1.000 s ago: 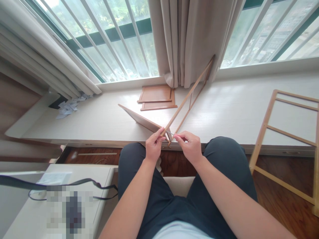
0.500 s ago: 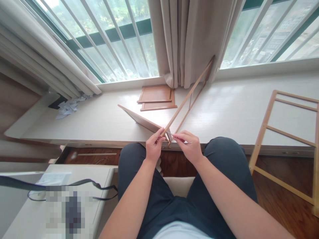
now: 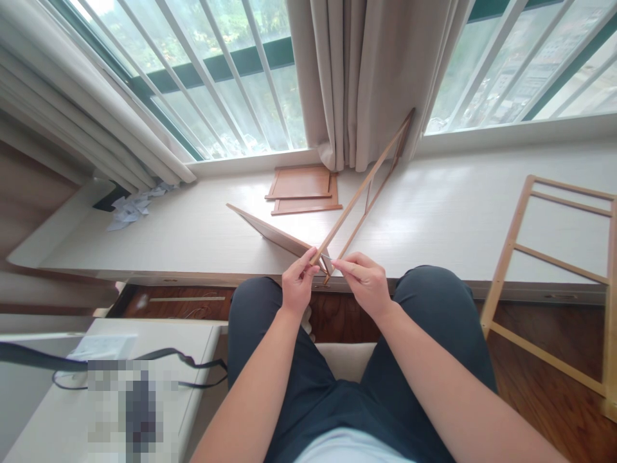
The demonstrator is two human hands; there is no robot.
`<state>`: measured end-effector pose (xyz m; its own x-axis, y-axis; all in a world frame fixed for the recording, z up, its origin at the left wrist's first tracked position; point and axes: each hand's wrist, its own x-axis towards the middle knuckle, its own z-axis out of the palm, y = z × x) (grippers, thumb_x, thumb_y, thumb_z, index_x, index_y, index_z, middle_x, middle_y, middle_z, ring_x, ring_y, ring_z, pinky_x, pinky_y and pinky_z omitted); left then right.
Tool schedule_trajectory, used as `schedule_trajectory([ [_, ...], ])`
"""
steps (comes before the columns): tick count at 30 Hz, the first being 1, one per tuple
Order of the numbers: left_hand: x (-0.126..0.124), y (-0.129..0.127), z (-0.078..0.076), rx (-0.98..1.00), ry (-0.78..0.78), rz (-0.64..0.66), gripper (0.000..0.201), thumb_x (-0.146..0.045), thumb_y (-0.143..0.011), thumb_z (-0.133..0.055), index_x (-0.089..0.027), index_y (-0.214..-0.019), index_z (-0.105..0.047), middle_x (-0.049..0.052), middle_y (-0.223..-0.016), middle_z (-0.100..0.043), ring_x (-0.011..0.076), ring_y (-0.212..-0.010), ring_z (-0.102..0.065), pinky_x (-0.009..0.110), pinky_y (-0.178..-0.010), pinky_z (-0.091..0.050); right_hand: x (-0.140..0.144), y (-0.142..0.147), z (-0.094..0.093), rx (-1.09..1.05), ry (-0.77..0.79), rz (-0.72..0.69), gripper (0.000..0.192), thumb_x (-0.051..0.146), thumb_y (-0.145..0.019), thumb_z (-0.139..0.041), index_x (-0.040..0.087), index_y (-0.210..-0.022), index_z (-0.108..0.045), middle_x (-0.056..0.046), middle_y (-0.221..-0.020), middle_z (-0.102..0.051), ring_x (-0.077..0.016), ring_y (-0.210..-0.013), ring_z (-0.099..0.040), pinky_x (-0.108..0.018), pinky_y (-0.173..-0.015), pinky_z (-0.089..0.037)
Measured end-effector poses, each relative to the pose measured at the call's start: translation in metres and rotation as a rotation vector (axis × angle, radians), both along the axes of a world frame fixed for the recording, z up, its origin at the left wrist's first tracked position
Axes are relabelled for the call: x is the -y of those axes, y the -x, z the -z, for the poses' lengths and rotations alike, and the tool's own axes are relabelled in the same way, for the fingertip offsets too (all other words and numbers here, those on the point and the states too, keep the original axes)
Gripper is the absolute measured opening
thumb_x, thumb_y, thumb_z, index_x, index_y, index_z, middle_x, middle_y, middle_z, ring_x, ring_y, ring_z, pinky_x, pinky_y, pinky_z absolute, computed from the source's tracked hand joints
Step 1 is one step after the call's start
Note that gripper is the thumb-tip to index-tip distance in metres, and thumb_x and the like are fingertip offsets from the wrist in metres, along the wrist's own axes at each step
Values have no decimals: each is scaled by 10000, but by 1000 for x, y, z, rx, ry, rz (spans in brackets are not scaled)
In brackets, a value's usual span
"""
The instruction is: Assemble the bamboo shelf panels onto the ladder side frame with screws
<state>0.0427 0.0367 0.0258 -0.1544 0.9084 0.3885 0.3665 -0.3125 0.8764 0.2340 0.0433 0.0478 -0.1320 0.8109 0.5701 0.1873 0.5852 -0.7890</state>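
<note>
My left hand (image 3: 299,280) pinches the near end of a wooden frame (image 3: 362,186), where it meets a flat wooden panel (image 3: 274,235). The frame slants away over the white ledge, its far end by the curtain. Between the fingertips of my right hand (image 3: 362,280) is a thin silver rod (image 3: 328,257), apparently a hex key, reaching to the frame's near corner. Its tip is too small to make out. Both hands are closed, side by side above the ledge's front edge, between my knees.
Two wooden panels (image 3: 303,186) lie overlapping on the white ledge (image 3: 448,218). A second wooden frame (image 3: 506,254) leans against the ledge at right. Crumpled paper (image 3: 130,209) lies at far left. A white table (image 3: 193,347) with a black strap (image 3: 159,354) stands at lower left.
My right hand and the thin rod have turned very slightly at the corner. The left hand, frame and panels have hardly moved.
</note>
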Motion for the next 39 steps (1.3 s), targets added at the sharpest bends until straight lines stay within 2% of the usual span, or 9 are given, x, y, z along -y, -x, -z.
schedule_trajectory([
  [8, 0, 0, -1, 12, -15, 6, 400, -412, -915, -726, -200, -1254, -745, 82, -992, -791, 155, -726, -706, 254, -700, -574, 2, 2, 1, 3, 68, 97, 170, 298, -979, -676, 219, -1078, -789, -57, -886, -728, -154, -651, -605, -298, -632, -519],
  [17, -1, 0, -4, 9, -28, 17, 373, -380, -908, -738, -219, -1245, -750, 82, -1053, -793, 161, -767, -723, 263, -727, -593, 3, 5, -3, -31, 75, 105, 147, 269, -982, -661, 215, -960, -796, -57, -873, -771, -189, -746, -691, -325, -731, -566],
  [24, -1, 0, -3, 9, -20, 11, 381, -398, -900, -742, -219, -1236, -756, 86, -1067, -792, 165, -765, -724, 270, -727, -598, 3, 6, -3, -47, 86, 112, 140, 283, -972, -676, 206, -939, -788, -52, -849, -757, -173, -696, -663, -300, -661, -545],
  [27, -2, 1, -2, 7, -19, 5, 383, -399, -896, -748, -223, -1236, -756, 83, -1074, -791, 158, -753, -713, 266, -719, -588, 2, 5, -3, -52, 59, 76, 113, 274, -966, -690, 207, -962, -781, -51, -851, -747, -168, -682, -648, -300, -647, -533],
  [30, -2, 2, -1, -1, -17, 6, 381, -401, -901, -741, -226, -1240, -754, 77, -1054, -792, 156, -749, -706, 265, -719, -580, 3, 3, -4, -44, 3, 36, 113, 237, -978, -668, 217, -995, -778, -57, -882, -747, -180, -754, -678, -308, -695, -551],
  [34, -2, 3, 2, -4, -3, 7, 394, -415, -912, -725, -216, -1251, -746, 74, -1002, -791, 163, -740, -703, 273, -712, -578, 6, 0, -6, -39, -48, 49, 125, 205, -979, -657, 226, -1005, -777, -62, -912, -751, -186, -811, -695, -314, -746, -562],
  [36, -2, 3, 3, -10, 2, 12, 397, -412, -922, -713, -212, -1265, -736, 80, -1022, -786, 162, -743, -701, 273, -702, -573, 8, -2, -5, -58, -6, 96, 102, 231, -967, -677, 224, -977, -778, -57, -885, -741, -178, -762, -673, -308, -707, -550],
  [39, 1, 2, 1, -51, -14, 13, 385, -392, -937, -697, -217, -1279, -719, 78, -1042, -771, 155, -766, -690, 265, -702, -562, 6, -1, 1, -196, 216, 185, 160, 345, -962, -680, 215, -923, -765, -38, -810, -697, -155, -639, -608, -283, -580, -508],
])
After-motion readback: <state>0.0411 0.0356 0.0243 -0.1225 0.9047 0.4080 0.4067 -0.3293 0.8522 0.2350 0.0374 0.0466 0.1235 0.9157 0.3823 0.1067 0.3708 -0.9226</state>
